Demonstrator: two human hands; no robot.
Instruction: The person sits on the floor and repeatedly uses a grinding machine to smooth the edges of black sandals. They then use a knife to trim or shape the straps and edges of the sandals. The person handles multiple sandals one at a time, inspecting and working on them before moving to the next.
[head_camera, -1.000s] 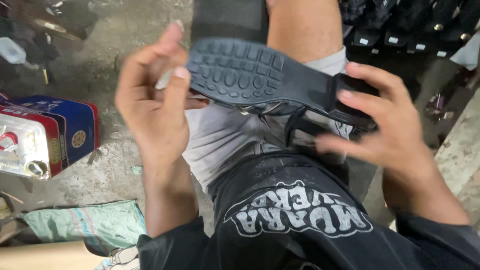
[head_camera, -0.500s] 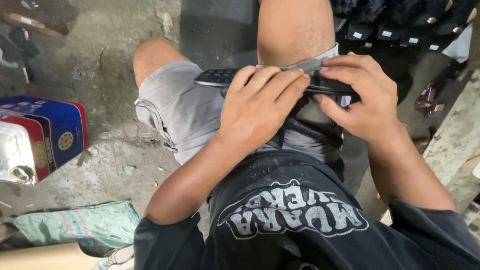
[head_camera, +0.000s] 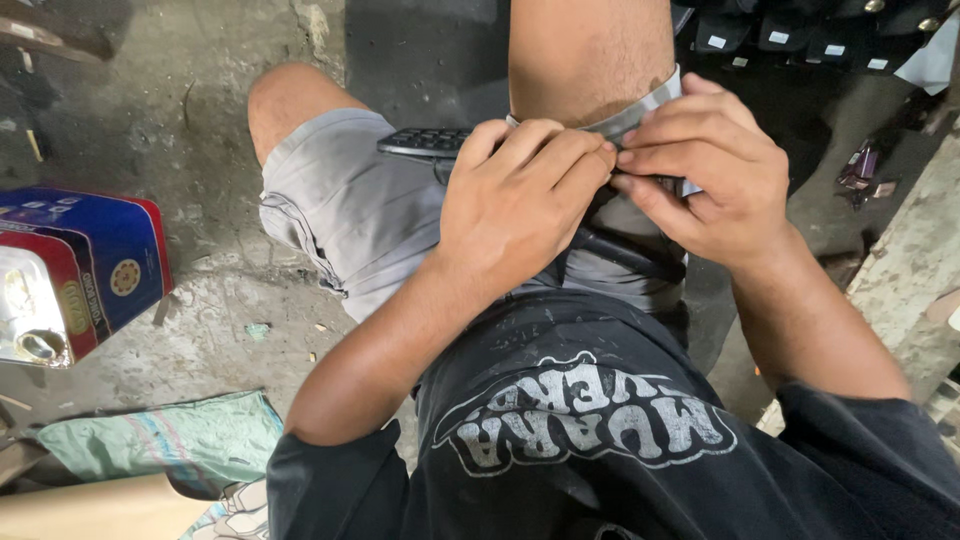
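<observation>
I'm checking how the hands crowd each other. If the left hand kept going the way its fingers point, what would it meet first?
Probably the right hand: the left hand points right across the black sole, fingertips nearly touching it.

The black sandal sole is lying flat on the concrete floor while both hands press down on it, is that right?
Not quite. In the head view the black sandal sole rests across the person's lap, on the grey shorts, not on the concrete floor. The left hand and right hand do both press on it.

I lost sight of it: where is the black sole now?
In the head view, the black sole lies across the lap on the grey shorts, under the left hand and right hand.
</observation>
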